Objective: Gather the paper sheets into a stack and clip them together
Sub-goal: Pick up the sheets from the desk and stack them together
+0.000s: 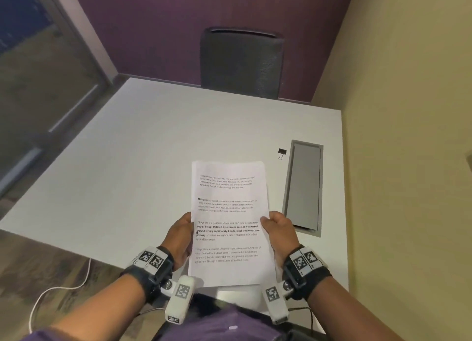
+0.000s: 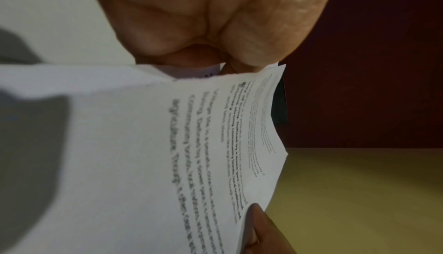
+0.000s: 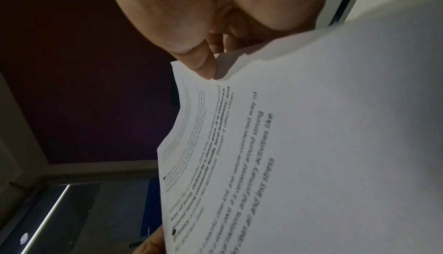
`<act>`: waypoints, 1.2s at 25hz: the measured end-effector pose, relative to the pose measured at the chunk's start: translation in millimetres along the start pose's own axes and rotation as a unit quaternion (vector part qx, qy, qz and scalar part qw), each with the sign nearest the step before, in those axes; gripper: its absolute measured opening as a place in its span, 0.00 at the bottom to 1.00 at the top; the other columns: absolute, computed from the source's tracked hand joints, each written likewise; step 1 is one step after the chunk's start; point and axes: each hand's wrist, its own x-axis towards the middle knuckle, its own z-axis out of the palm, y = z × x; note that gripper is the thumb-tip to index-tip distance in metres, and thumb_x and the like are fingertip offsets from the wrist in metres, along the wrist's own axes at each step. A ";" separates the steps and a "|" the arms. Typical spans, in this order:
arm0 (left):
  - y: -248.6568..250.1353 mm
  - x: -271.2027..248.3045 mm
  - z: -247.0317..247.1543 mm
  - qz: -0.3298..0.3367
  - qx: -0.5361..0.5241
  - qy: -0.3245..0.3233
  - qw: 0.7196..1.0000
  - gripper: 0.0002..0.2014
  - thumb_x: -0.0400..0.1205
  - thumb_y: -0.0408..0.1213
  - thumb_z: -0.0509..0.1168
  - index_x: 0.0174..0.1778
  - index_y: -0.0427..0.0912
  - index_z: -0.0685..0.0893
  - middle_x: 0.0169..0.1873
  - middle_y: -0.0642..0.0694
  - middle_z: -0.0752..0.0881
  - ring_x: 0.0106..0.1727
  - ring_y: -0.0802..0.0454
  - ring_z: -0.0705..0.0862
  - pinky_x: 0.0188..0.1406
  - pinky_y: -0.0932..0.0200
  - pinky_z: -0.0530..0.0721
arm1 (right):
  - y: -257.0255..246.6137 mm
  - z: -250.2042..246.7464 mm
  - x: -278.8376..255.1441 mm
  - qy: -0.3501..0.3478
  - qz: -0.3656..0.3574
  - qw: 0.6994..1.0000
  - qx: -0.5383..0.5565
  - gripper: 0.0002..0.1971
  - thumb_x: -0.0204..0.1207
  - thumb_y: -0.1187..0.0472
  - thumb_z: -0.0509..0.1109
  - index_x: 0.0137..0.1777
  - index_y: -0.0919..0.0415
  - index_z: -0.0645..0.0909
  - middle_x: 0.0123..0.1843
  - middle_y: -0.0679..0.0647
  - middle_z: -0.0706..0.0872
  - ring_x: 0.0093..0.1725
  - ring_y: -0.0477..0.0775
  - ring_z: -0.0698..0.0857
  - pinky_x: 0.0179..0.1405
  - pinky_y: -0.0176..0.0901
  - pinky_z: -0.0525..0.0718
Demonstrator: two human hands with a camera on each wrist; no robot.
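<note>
The stack of white printed paper sheets point(image 1: 229, 223) is held up in the air over the near edge of the white worktop point(image 1: 153, 162), printed face toward the person, its far end reaching out over the worktop. The top page carries four short blocks of black text, one of them partly in bold.

The left hand point(image 1: 180, 238) grips the stack at its left long edge, about halfway along; in the left wrist view the thumb lies on the printed face while the fingers curl behind the sheets point(image 2: 134, 153). The right hand point(image 1: 279, 231) grips the opposite long edge at much the same height, thumb pressed onto the front of the page and fingers hidden behind it; the right wrist view shows the thumb tip pinching the paper's edge point(image 3: 299, 144). Both hands are closed on the stack, with the sheets bowing slightly between them.

A small black binder clip with wire handles point(image 1: 282, 153) lies on the worktop beyond the stack and to its right, apart from the paper and from both hands. Just beside the clip, on its right, a long grey rectangular cable hatch point(image 1: 304, 187) is set into the worktop. A dark mesh-backed office chair point(image 1: 241, 62) stands at the far side, against a purple wall point(image 1: 204, 14).
</note>
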 end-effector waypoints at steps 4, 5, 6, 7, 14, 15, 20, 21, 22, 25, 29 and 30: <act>3.0 -0.2 -7.8 -0.001 -0.049 0.001 0.999 0.22 0.88 0.54 0.55 0.60 0.46 0.89 0.56 0.34 0.91 0.56 0.38 0.88 0.64 0.41 0.78 | 5.4 8.1 -3.9 0.028 -0.035 0.999 -0.009 0.05 0.81 0.62 0.69 0.47 0.62 0.85 0.45 0.57 0.94 0.50 0.65 0.92 0.59 0.66 0.88; 1.8 2.1 -10.1 -0.010 -0.048 -0.006 0.999 0.26 0.87 0.62 0.53 0.61 0.48 0.89 0.57 0.39 0.92 0.57 0.39 0.89 0.66 0.42 0.79 | 5.6 10.3 -3.7 0.028 -0.040 0.999 -0.014 0.05 0.81 0.63 0.69 0.48 0.62 0.85 0.46 0.58 0.94 0.50 0.66 0.92 0.58 0.65 0.89; -0.5 3.4 -11.5 -0.012 -0.037 -0.018 0.999 0.27 0.85 0.65 0.55 0.62 0.49 0.87 0.59 0.42 0.91 0.57 0.40 0.88 0.66 0.42 0.77 | 7.2 12.4 -2.8 0.028 -0.044 0.999 -0.017 0.05 0.81 0.63 0.69 0.48 0.63 0.85 0.46 0.58 0.94 0.50 0.66 0.92 0.57 0.64 0.89; -2.5 4.8 -11.9 0.000 -0.025 -0.024 0.999 0.24 0.84 0.62 0.61 0.63 0.47 0.86 0.59 0.43 0.90 0.56 0.40 0.86 0.63 0.42 0.77 | 8.7 14.2 -2.5 0.028 -0.048 0.998 -0.021 0.05 0.81 0.63 0.69 0.48 0.63 0.85 0.47 0.59 0.94 0.50 0.66 0.92 0.57 0.63 0.89; -6.8 6.1 -30.3 0.051 0.011 0.004 0.999 0.11 0.90 0.39 0.58 0.66 0.43 0.80 0.55 0.44 0.93 0.57 0.39 0.91 0.64 0.31 0.84 | 6.3 37.9 -19.2 -0.008 -0.032 0.996 0.086 0.20 0.80 0.73 0.70 0.64 0.50 0.76 0.53 0.58 0.93 0.52 0.62 0.93 0.54 0.62 0.91; -5.3 9.6 -35.2 0.050 0.008 0.001 0.999 0.11 0.90 0.40 0.59 0.66 0.46 0.81 0.55 0.43 0.93 0.56 0.39 0.91 0.64 0.33 0.84 | 3.4 39.6 -18.3 -0.024 -0.009 0.993 0.114 0.22 0.79 0.73 0.70 0.67 0.49 0.75 0.55 0.58 0.93 0.54 0.63 0.92 0.56 0.64 0.90; 2.5 29.0 -49.0 0.062 0.042 -0.040 0.996 0.08 0.87 0.43 0.62 0.57 0.54 0.86 0.51 0.42 0.94 0.49 0.38 0.85 0.56 0.34 0.83 | 5.1 43.8 -12.0 -0.104 0.053 0.992 0.054 0.15 0.83 0.69 0.66 0.67 0.56 0.82 0.61 0.58 0.92 0.58 0.67 0.90 0.57 0.66 0.87; 1.8 32.5 -48.9 0.071 0.065 -0.043 0.994 0.07 0.88 0.41 0.63 0.57 0.51 0.85 0.46 0.47 0.95 0.45 0.39 0.86 0.51 0.38 0.85 | 6.3 44.5 -12.3 -0.078 0.043 0.996 0.012 0.14 0.83 0.67 0.67 0.65 0.56 0.82 0.59 0.57 0.93 0.55 0.67 0.91 0.53 0.65 0.89; 0.1 35.8 -47.4 0.080 0.084 -0.048 0.992 0.05 0.88 0.38 0.65 0.57 0.48 0.85 0.40 0.49 0.94 0.39 0.40 0.85 0.43 0.45 0.84 | 7.7 41.5 -12.4 -0.046 0.033 0.998 -0.024 0.12 0.82 0.67 0.67 0.63 0.56 0.83 0.56 0.57 0.94 0.52 0.66 0.92 0.52 0.66 0.90; -10.5 59.0 -43.8 0.054 0.124 -0.048 0.990 0.07 0.83 0.34 0.71 0.55 0.41 0.83 0.39 0.43 0.91 0.36 0.45 0.84 0.34 0.51 0.83 | 11.9 14.0 -16.4 0.043 0.058 0.997 -0.040 0.10 0.81 0.68 0.67 0.59 0.60 0.84 0.52 0.60 0.93 0.51 0.66 0.92 0.55 0.65 0.90; -40.8 102.6 -40.2 0.027 0.311 -0.031 0.950 0.17 0.76 0.41 0.76 0.56 0.41 0.79 0.54 0.39 0.85 0.49 0.46 0.83 0.57 0.46 0.84 | 30.0 -43.7 -34.1 0.130 0.107 0.986 -0.014 0.09 0.83 0.67 0.65 0.60 0.59 0.82 0.54 0.63 0.92 0.53 0.70 0.91 0.58 0.71 0.87; -45.8 109.8 -35.2 0.026 0.363 -0.019 0.931 0.24 0.72 0.48 0.76 0.59 0.41 0.79 0.57 0.38 0.84 0.51 0.44 0.83 0.58 0.48 0.83 | 34.4 -55.2 -39.5 0.152 0.117 0.981 0.001 0.10 0.84 0.68 0.64 0.61 0.60 0.82 0.54 0.63 0.92 0.53 0.70 0.91 0.58 0.71 0.87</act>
